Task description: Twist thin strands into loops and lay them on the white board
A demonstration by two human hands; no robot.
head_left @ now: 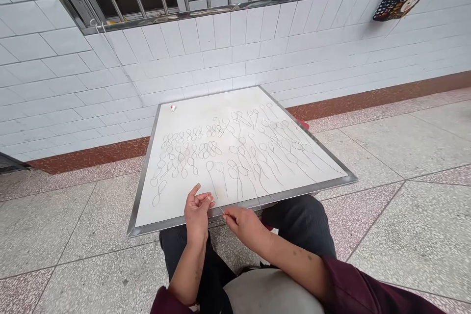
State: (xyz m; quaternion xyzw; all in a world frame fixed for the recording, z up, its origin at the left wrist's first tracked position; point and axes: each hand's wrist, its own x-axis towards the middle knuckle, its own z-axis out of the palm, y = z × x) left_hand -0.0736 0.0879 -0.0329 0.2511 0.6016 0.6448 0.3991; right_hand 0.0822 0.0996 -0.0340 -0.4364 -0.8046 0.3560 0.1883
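My left hand (197,210) is over the front edge of the white board, its thumb and fingers pinched on a thin wire, index finger stretched up. Close on its right, my right hand (245,225) pinches the same thin wire (222,210), a short bit of which shows between the hands. Most of this wire is hidden by the fingers. Just beyond the hands lies a wire with one loop and straight tails (210,167). Further left on the board is a wire twisted into a double loop (159,192).
The metal-framed white board (198,100) rests over the knees. Several double-looped wires lie left, several single-looped wires with long tails right. A small white and red object (173,108) sits at the far left corner. Behind stand a tiled wall (217,68) and a hanging bag (400,4).
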